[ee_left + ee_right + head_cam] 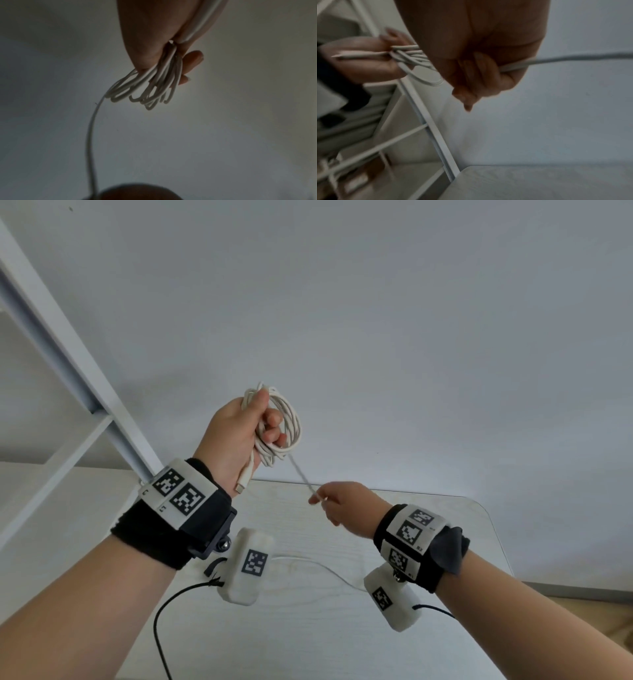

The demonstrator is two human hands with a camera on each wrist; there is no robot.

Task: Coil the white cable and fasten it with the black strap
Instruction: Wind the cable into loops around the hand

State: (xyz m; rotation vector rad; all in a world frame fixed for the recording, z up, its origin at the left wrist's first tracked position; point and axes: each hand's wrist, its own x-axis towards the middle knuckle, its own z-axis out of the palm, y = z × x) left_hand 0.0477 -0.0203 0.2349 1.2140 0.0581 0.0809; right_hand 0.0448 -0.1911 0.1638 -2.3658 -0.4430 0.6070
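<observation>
Flanking the white cable point(284, 422), shelving point(68, 364) and wall point(376, 302).

cable point(289, 419): white | wristbands point(191, 508): black, black-and-white square markers | table point(394, 542): pale wood grain

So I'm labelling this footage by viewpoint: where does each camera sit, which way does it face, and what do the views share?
Head: worn on the head, looking forward and down at both forearms, the left hand gripping the coiled white cable, the right hand pinching its loose run, above the pale wooden table.
Left wrist: looks along the left hand's fingers at the loops against a plain wall.
Right wrist: looks along the right hand, past a white shelf frame.
Shared: all three views show the cable; the right wrist view also catches the left hand.
</observation>
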